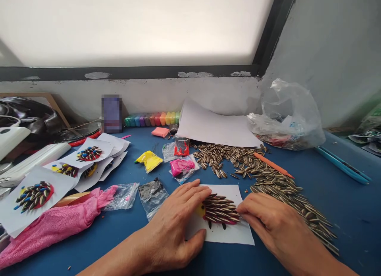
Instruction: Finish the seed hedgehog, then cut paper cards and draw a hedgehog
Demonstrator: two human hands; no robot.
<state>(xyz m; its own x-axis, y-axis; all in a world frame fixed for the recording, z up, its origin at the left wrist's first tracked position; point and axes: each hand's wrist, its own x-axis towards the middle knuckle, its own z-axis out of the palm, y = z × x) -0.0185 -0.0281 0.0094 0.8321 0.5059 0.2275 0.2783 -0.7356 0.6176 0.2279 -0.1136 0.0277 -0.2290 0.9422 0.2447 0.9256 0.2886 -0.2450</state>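
Observation:
A hedgehog picture made of striped sunflower seeds pressed into clay sits on a white paper card. It has a yellow face, a pink underside and small black feet. My left hand lies over the card's left side, fingers outstretched and thumb apart, partly covering the face. At the hedgehog's right end, my right hand pinches with thumb and forefinger at a sunflower seed, which the fingertips mostly hide.
Loose sunflower seeds spread behind and right, with an orange stick on them. Bagged yellow clay, pink clay and black clay lie left. Finished seed cards, a pink cloth and a plastic bag stand around.

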